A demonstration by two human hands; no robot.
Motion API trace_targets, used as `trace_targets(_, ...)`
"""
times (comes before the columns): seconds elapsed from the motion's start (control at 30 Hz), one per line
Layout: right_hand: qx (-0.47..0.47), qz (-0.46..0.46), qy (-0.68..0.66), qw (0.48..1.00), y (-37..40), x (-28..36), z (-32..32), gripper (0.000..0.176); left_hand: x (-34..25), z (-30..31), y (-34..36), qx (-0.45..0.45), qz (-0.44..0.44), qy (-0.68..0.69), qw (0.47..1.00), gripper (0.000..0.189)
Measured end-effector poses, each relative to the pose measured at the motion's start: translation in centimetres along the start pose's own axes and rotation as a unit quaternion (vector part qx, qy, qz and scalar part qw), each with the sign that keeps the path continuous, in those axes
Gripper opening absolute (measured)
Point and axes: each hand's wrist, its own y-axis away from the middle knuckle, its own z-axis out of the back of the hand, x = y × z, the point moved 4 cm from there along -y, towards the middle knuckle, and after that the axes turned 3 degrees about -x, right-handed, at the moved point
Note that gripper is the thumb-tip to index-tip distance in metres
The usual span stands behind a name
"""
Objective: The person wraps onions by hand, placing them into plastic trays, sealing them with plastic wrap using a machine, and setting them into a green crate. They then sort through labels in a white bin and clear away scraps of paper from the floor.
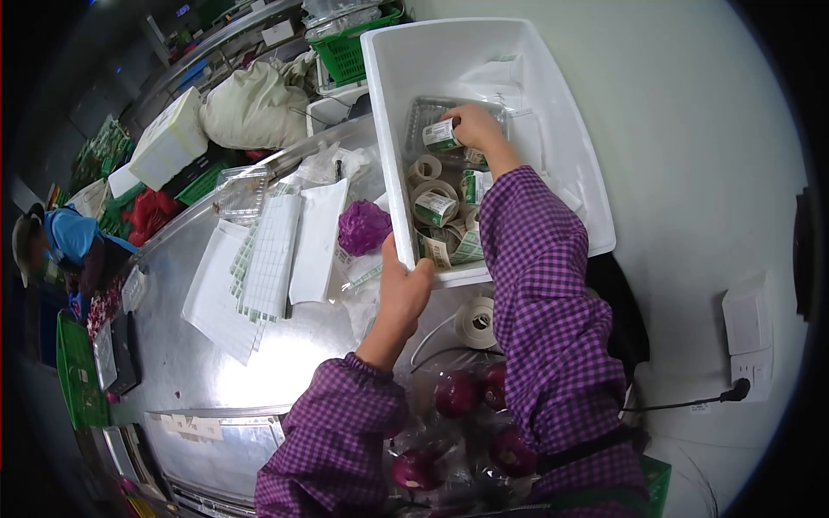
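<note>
A white foam box [561, 104] stands tilted in view on the metal table. My left hand [402, 299] grips its near corner, thumb over the rim. Inside the box, my right hand [477, 129] is closed on a roll of printed labels [440, 135], white and green. Below it lie several more label rolls [434, 207] and bare paper cores [425, 168]. A clear plastic tray [420, 109] lies partly under my right hand. Just left of the box sits a crumpled purple bag [363, 228].
Papers and label sheets [269, 250] lie on the metal table [173, 319]. Close to me are a white tape roll [474, 322] and wrapped purple-red onions [456, 394]. A black plug [736, 390] is in the right wall. At far left is a person in blue [71, 233].
</note>
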Motion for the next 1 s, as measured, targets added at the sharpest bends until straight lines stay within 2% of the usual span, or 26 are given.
trace_targets(0.23, 0.001, -0.01, 0.019, 1.0, 1.0, 1.0, 0.7, 0.031, 0.4, 0.1, -0.1, -0.002, -0.012, -0.003, 1.0, 0.06)
trace_targets(0.33, -0.046, -0.006, 0.036, 0.998, 1.2, 1.3, 0.9, 0.032, 0.5, 0.1, 0.0, -0.007, -0.012, -0.004, 1.0, 0.06)
trace_targets(0.4, -0.117, -0.039, -0.078, 0.989, 1.7, 1.7, 2.2, 0.038, 0.7, 0.3, 0.0, -0.009, -0.037, -0.052, 0.998, 0.053)
trace_targets(0.43, -0.158, -0.01, -0.101, 0.982, 1.7, 1.8, 2.4, 0.039, 0.8, 0.4, -0.1, -0.002, -0.038, -0.048, 0.998, 0.052)
trace_targets(0.6, -0.165, 0.044, -0.178, 0.969, 2.8, 1.8, 4.8, 0.028, 0.2, 0.3, 0.1, -0.015, 0.001, -0.022, 1.0, 0.055)
trace_targets(0.67, -0.055, 0.05, -0.228, 0.971, 3.3, 1.0, 5.5, 0.02, -0.1, 0.2, 0.1, -0.004, 0.001, -0.051, 0.999, 0.05)
trace_targets(0.7, -0.054, 0.049, -0.224, 0.972, 3.9, 0.4, 6.1, 0.02, -0.2, 0.2, 0.1, -0.006, 0.008, -0.051, 0.999, 0.049)
trace_targets(0.77, 0.138, 0.066, -0.106, 0.982, 5.5, -0.2, 5.0, 0.016, -0.2, 0.1, 0.0, -0.005, 0.007, -0.046, 0.999, 0.049)
trace_targets(1.0, 0.114, 0.091, -0.133, 0.98, 8.0, -0.5, 3.8, 0.014, 0.8, 0.3, -0.1, -0.006, -0.019, -0.056, 0.998, 0.049)
